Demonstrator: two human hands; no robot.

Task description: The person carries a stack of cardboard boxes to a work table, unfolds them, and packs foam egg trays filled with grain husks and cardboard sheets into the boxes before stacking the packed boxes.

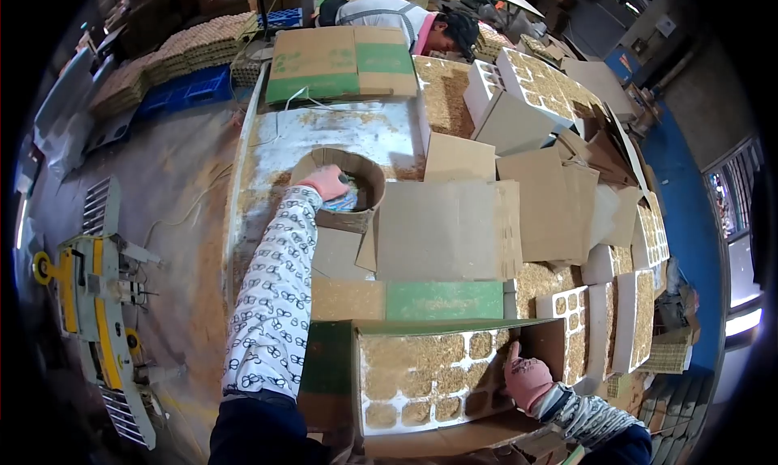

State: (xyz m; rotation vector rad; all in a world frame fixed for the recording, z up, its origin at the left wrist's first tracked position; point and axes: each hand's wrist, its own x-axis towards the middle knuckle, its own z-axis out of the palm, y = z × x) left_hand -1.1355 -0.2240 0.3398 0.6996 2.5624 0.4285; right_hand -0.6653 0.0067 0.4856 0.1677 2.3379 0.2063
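My left hand (327,182), in a pink glove, reaches into a round cardboard tub (371,173) on the white table. Its fingers look curled, and what they hold, if anything, I cannot make out. Blue-and-white items (345,201) lie in the tub just below that hand. In front of me, an open carton (328,368) contains a white foam tray (394,403) whose cells are filled with sawdust-like material. My right hand (528,381), also gloved in pink, rests at the tray's right end near the carton wall, index finger stretched out.
Cardboard sheets (442,230) lie beyond the carton. More filled foam trays (634,319) stand on the right. Another person (381,12) bends over the far end, beside a closed carton (316,55). A yellow-and-grey machine (101,311) stands on the floor at left.
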